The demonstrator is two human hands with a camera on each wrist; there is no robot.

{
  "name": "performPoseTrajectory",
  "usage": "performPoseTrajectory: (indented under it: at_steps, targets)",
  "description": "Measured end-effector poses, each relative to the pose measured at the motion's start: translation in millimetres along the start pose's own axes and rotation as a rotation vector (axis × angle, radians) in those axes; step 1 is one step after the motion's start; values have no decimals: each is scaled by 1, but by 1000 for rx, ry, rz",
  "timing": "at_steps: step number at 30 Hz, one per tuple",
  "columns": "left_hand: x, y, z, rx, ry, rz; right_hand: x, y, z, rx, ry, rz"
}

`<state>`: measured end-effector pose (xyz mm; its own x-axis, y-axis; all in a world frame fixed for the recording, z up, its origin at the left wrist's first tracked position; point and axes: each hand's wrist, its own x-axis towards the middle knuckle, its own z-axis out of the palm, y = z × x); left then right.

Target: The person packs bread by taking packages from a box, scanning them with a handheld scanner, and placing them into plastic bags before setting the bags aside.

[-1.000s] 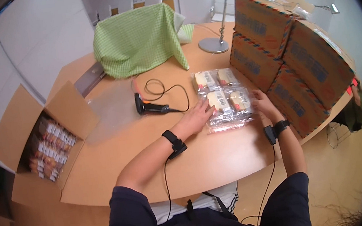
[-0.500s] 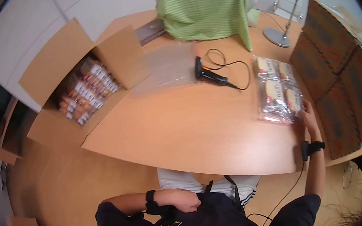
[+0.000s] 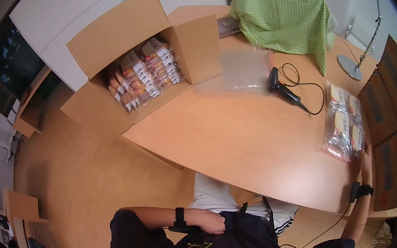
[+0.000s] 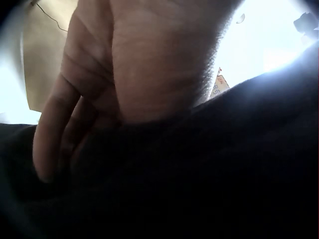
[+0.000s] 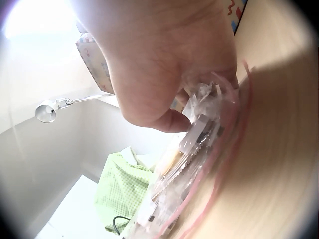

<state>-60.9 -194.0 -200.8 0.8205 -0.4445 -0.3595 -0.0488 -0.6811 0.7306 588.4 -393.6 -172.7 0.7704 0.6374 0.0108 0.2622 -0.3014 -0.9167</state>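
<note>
A clear bag of packed food (image 3: 341,122) with pale pieces and labels lies flat at the table's right side. At its near right corner is my right hand (image 3: 365,158); in the right wrist view this hand (image 5: 154,64) pinches the crumpled plastic of the bag (image 5: 192,149) between thumb and fingers, some fingertips hidden. My left hand (image 3: 212,221) rests against the dark shirt at the waist, holding nothing visible. The left wrist view shows that hand (image 4: 124,59) with loosely bent fingers against dark cloth.
An open carton (image 3: 198,48) of wrapped food stands at the table's left end. Empty plastic bags (image 3: 247,72), a black scanner (image 3: 286,93) with its cable, a green checked cloth (image 3: 282,17) and a lamp base (image 3: 349,67) lie beyond. Printed cartons (image 3: 384,124) are stacked at the right.
My left hand has left the bag's left side and come back to my waist. The head view has swung left, bringing more of the open carton in. My right hand remains at the bag.
</note>
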Motion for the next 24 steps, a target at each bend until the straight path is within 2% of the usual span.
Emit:
performPoseTrajectory:
  at_steps: [6, 10, 12, 13, 15, 16, 21, 24]
  targets:
    - [-7, 3, 3, -34, -10, -6, 4, 10, -3, -48, 31, -69]
    - [-1, 0, 10, 64, -47, 75, -29, -53, 22, -86, 40, 29]
    - [-2, -12, 11, -208, -36, 202, -25, -45, 21, -93, 63, 3]
    - [-3, -13, 12, -204, -52, 214, -24, -40, 20, -91, 73, -36]
    - [-14, -16, 14, -371, -50, 302, -25, -42, 19, -74, 75, -1]
    - [-19, -12, 13, -450, -49, 272, -24, -41, 20, -55, 54, 18]
    - [-27, -9, 22, -494, -77, 158, -20, -33, 16, -92, 56, 1]
    - [-20, -12, 28, -437, 89, 214, -29, -49, 22, -38, 40, 34]
